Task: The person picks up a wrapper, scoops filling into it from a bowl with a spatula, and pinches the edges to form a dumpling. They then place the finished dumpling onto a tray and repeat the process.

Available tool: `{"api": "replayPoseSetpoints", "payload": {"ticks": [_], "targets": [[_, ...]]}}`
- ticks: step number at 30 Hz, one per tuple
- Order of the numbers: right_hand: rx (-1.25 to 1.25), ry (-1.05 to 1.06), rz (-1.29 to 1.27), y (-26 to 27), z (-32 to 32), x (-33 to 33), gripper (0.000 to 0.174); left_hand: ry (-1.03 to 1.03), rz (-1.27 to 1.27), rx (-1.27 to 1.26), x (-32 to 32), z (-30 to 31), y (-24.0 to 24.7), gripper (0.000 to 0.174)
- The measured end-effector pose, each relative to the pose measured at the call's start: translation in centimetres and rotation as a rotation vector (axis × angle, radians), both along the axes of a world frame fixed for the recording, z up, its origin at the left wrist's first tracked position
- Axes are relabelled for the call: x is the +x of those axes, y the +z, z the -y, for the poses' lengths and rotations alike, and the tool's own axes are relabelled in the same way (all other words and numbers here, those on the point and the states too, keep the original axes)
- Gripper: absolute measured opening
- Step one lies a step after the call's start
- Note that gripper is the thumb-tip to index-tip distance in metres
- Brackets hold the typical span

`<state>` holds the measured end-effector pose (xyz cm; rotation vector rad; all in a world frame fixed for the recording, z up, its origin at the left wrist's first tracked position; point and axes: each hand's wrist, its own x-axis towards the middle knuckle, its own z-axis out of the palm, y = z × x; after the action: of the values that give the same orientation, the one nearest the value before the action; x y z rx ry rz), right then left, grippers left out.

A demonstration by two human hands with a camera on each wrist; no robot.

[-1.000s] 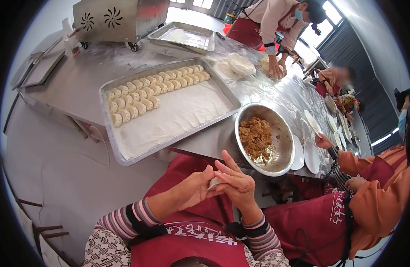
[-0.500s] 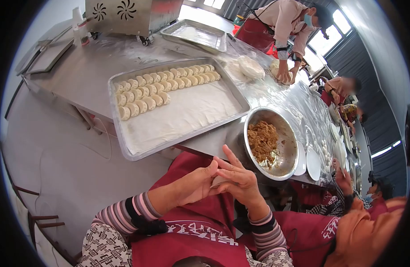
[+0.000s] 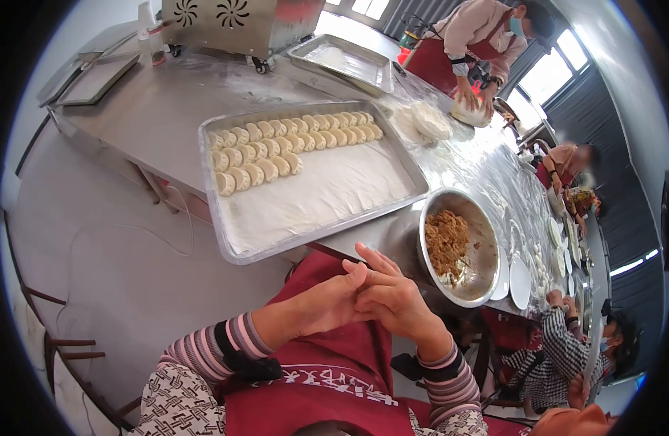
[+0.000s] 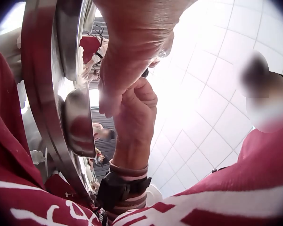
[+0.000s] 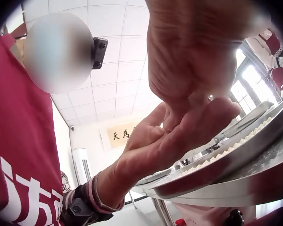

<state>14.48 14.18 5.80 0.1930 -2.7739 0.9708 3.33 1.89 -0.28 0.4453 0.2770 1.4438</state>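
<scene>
Both hands meet in front of the apron, below the tray. My left hand (image 3: 327, 298) has its thumb raised and its fingers tucked against the other palm. Bent over it, my right hand (image 3: 396, 296) presses in with curled fingers, its index finger pointing up. The dumpling between them is hidden now; its pale dough edge shows in the earlier head views. In the left wrist view the right hand (image 4: 134, 113) joins the left at the fingertips. Nearest to the hands is a metal bowl (image 3: 485, 258) of brown filling (image 3: 446, 240).
A large metal tray (image 3: 313, 245) lined with white paper holds rows of pleated dumplings (image 3: 254, 173). Behind it are another tray (image 3: 382, 76), a steel machine (image 3: 240, 29) and dough (image 3: 430, 120). White plates (image 3: 520, 282) lie right of the bowl. Other people work along the table.
The tray and bowl have shifted right in the head view as it turned. My hands have drawn tighter together, covering the dough edge. The orange-sleeved person has mostly left the view.
</scene>
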Motion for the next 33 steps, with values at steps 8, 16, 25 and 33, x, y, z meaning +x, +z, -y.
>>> {"api": "replayPoseSetpoints", "payload": {"ticks": [8,16,25,33], "targets": [[-0.078,0.095,-0.011,-0.4,0.3,-3.5,0.027,0.11,0.022,-0.029,-2.9,1.6,0.8,0.073],[0.771,0.042,-0.099,0.9,2.5,-8.9,0.042,0.278,0.075,-0.106,-7.9,3.0,0.5,0.068],[0.122,-0.195,0.002,-1.4,-3.6,-16.7,0.023,0.367,0.188,-0.241,-11.0,3.0,-1.0,0.059],[-0.143,-0.572,0.135,-7.1,-10.1,-24.0,0.019,0.424,0.107,-0.305,-11.0,3.8,-1.6,0.051]]}}
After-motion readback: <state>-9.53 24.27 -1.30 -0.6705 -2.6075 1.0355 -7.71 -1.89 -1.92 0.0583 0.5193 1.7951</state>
